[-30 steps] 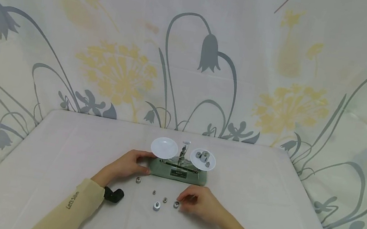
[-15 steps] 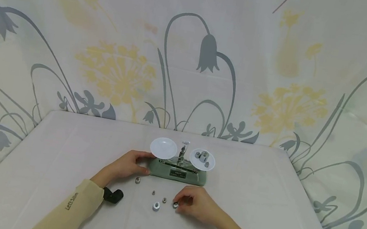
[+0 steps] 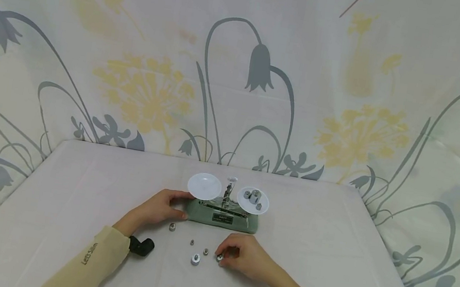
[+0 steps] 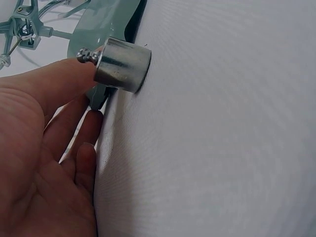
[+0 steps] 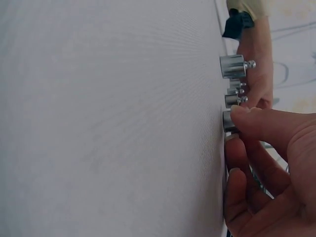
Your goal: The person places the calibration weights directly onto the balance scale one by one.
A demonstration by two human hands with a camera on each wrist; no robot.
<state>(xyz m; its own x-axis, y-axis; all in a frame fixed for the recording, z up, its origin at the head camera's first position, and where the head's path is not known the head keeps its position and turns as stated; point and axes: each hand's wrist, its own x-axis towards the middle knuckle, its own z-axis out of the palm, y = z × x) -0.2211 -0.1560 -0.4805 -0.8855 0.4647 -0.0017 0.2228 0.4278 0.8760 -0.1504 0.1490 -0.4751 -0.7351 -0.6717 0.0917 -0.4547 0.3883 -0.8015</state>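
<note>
A green balance scale (image 3: 202, 214) with two white pans stands at the back middle. My left hand (image 3: 161, 208) grips the left end of its base, thumb in front and fingers behind. In the left wrist view, a metal weight (image 4: 123, 64) with a knob overlaps the thumb and base. My right hand (image 3: 247, 255) pinches a small metal weight (image 5: 228, 121) between thumb and fingertips; its knob is hidden by the thumb in the right wrist view. The held weight is right at the tabletop. On the scale's right pan (image 3: 264, 209) sit 3 weights.
Left of the right hand, a larger weight (image 3: 195, 259), a small weight (image 3: 206, 252) and a tiny weight (image 3: 192, 242) stand on the white table (image 3: 310, 233). Another weight (image 3: 172, 227) is near the left hand. Patterned cloth (image 3: 158, 55) hangs behind.
The right hand has moved slightly left, and its thumb and fingertips have closed round the small weight. My left hand keeps its grip on the scale.
</note>
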